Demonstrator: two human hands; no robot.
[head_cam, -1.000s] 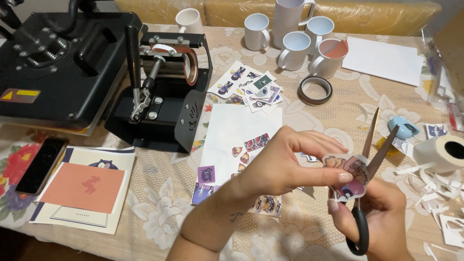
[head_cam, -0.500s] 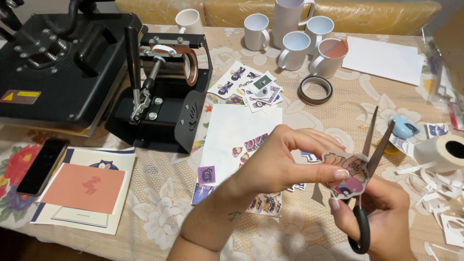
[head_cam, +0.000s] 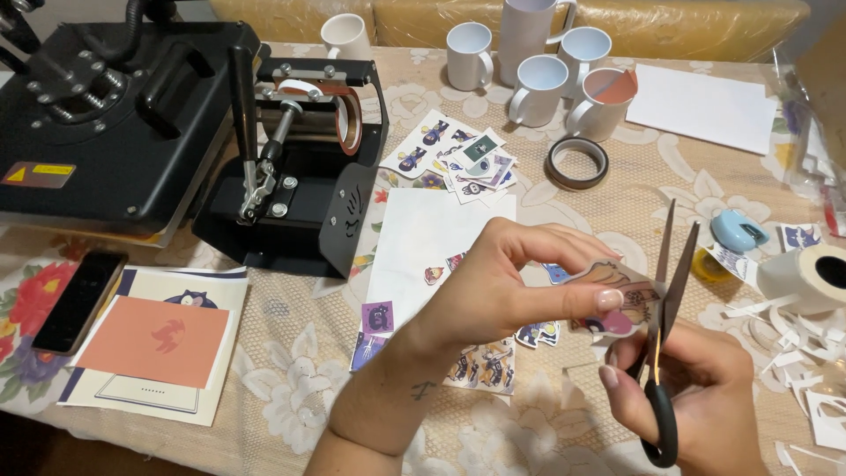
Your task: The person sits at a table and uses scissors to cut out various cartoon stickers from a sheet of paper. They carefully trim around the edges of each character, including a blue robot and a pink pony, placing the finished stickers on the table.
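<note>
The left hand (head_cam: pixel 493 291) pinches a small printed cutout (head_cam: pixel 617 295) between thumb and fingertips, holding it up off the worktop (head_cam: pixel 291 397) so the paper sits right in the mouth of the scissors (head_cam: pixel 661 335). The right hand (head_cam: pixel 696 397) is closed around the black scissor handles, blades parted in a narrow V and pointing up and away, with the cutout's edge lying between them; the raised, close hold lets the picture be turned against the blades. How far the blades have bitten into the paper is hard to tell, since the left hand's fingers cover part of it. Just beneath the hands lie more small printed pictures (head_cam: pixel 480 366), and a plain white sheet (head_cam: pixel 423 238) lies between them and a fanned pile of sticker sheets (head_cam: pixel 449 159). White paper trimmings (head_cam: pixel 793 317) are scattered at the right edge near a roll of white tape (head_cam: pixel 815 273) and a blue tape dispenser (head_cam: pixel 738 231). Farther back stand white mugs (head_cam: pixel 538 88) and a dark tape ring (head_cam: pixel 577 163). At the left sit a black mug press (head_cam: pixel 300 159), a flat heat press (head_cam: pixel 106 123), a phone (head_cam: pixel 79 300) and an orange printed card (head_cam: pixel 154 339).
</note>
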